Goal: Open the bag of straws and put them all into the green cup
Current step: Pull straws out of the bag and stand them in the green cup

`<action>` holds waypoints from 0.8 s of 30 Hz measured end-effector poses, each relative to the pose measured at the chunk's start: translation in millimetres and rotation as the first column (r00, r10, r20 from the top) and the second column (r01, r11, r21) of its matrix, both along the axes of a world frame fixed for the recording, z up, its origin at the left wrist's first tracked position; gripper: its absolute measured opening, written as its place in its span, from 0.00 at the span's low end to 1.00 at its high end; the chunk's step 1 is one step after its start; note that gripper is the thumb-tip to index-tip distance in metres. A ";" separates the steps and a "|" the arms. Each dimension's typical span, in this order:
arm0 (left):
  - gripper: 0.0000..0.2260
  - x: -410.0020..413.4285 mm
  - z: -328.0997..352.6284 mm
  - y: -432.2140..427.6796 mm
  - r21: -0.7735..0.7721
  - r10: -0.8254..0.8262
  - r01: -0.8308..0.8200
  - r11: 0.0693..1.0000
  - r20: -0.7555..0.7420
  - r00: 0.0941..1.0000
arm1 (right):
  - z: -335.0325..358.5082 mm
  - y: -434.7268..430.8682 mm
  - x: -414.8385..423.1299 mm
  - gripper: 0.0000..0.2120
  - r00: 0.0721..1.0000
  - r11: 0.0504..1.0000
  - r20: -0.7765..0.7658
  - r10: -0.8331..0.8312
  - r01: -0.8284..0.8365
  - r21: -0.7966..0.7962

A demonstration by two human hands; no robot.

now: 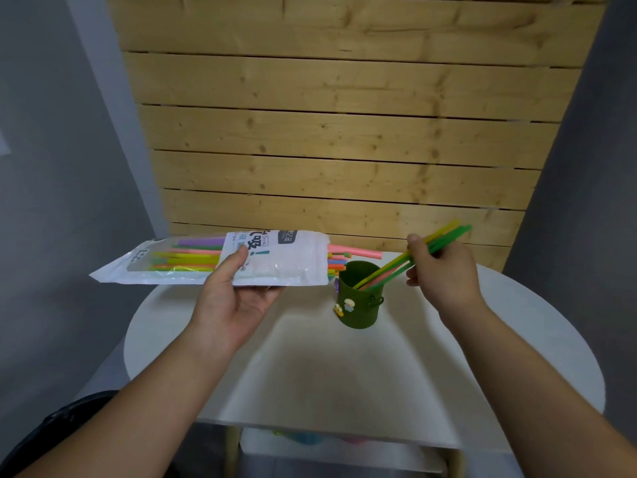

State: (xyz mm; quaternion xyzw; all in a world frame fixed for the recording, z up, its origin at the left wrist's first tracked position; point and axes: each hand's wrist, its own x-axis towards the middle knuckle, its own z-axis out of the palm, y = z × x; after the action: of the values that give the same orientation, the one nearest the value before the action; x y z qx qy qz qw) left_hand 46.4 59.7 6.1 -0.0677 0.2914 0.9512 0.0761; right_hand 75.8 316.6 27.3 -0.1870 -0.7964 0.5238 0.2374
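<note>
Left hand: the left hand point(234, 305), left of centre in the frame, gripped the straw bag point(282, 262) from beneath, palm up, with its thumb pressed down on the printed front.
Straw bag: the white plastic pouch was held level above the left edge of the table, its clear window toward the left of the frame and its open mouth pointing right, just beside the cup.
Straws in bag: purple, pink, yellow, green and orange straws point(193, 258) showed through the window, and several pink and orange ends point(356, 252) stuck out of the mouth above the cup's rim.
Right hand: the right hand point(444, 274), right of centre, pinched a small bunch of straws point(455, 236) between curled fingers and thumb.
Held bunch: yellow, green and pink straws slanted from upper right down to the left, their lower ends inside the cup.
Green cup: the dark green cup point(358, 305) stood upright on the table at the frame's centre, with small figure ornaments point(343, 308) on its front.
Table: a round white table point(344, 374) filled the lower middle of the frame.
Backdrop: a pale wooden slat panel point(344, 115) rose behind the table.
</note>
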 end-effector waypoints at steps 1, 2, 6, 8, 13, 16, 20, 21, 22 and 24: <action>0.08 0.4 0.7 -1.1 -0.002 0.000 0.000 1.000 -0.005 1.000 | -2.1 0.2 -2.6 0.15 1.000 0.999 0.005 0.020 -0.020 -0.038; 0.08 0.6 1.5 -2.2 -0.003 0.000 0.000 1.000 -0.010 1.000 | -4.2 0.6 -4.5 0.13 0.999 0.996 0.003 0.043 -0.043 -0.082; 0.09 1.7 4.1 -5.3 -0.012 0.005 -0.005 1.000 -0.029 1.000 | -13.1 1.9 -4.6 0.06 0.993 0.977 0.006 0.121 -0.118 -0.178; 0.09 2.5 5.6 -5.2 -0.014 0.006 -0.007 1.000 -0.029 1.000 | -16.3 3.3 -1.8 0.08 0.991 0.972 0.011 0.133 -0.128 -0.198; 0.09 6.8 9.2 -2.2 -0.019 -0.002 0.001 1.000 -0.033 0.999 | -18.0 2.3 11.3 0.22 0.976 0.946 0.180 0.119 -0.057 -0.320; 0.10 9.1 10.6 0.1 -0.016 -0.006 0.006 1.000 -0.039 0.999 | -10.7 -5.4 28.3 0.19 0.837 0.924 0.437 0.330 -0.190 -0.333; 0.10 11.8 13.1 2.9 -0.022 -0.021 0.020 1.000 -0.054 0.998 | -2.4 -26.7 35.1 0.23 0.813 0.682 0.110 0.572 -0.396 -0.615; 0.10 12.7 13.3 3.6 -0.027 -0.028 0.027 0.999 -0.057 0.998 | -0.7 -31.0 33.0 0.23 0.847 0.654 -0.002 0.532 -0.412 -0.634; 0.10 13.5 13.1 4.0 -0.035 -0.036 0.034 0.999 -0.061 0.998 | 0.9 -34.8 30.8 0.22 0.876 0.653 -0.072 0.478 -0.409 -0.638; 0.11 15.0 12.6 4.7 -0.060 -0.051 0.047 0.997 -0.070 0.996 | 1.4 -40.4 26.1 0.17 0.912 0.719 -0.105 0.396 -0.379 -0.582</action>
State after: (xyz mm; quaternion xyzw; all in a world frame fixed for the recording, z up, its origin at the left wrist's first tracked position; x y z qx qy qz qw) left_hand 61.4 64.5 18.6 -0.0287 0.3230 0.9419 0.0871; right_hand 101.9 276.2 28.7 -0.0877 -0.6178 0.7803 0.0418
